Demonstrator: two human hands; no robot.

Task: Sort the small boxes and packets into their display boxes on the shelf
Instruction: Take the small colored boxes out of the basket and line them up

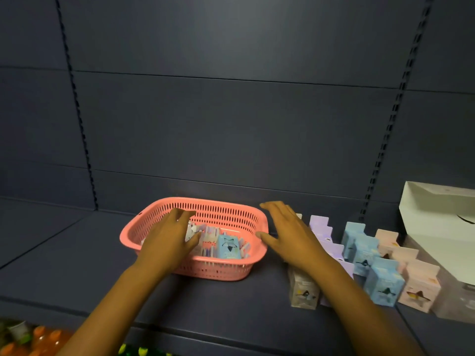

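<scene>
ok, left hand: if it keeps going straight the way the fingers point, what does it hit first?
Probably the small boxes in the pink basket. The left hand is already inside it, fingertips about at the boxes; whether they touch is unclear. Beyond them is the basket's far wall.

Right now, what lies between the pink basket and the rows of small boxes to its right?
In the head view, only the right hand, open, hovers between the pink basket and the small boxes; below it the shelf is bare.
</scene>
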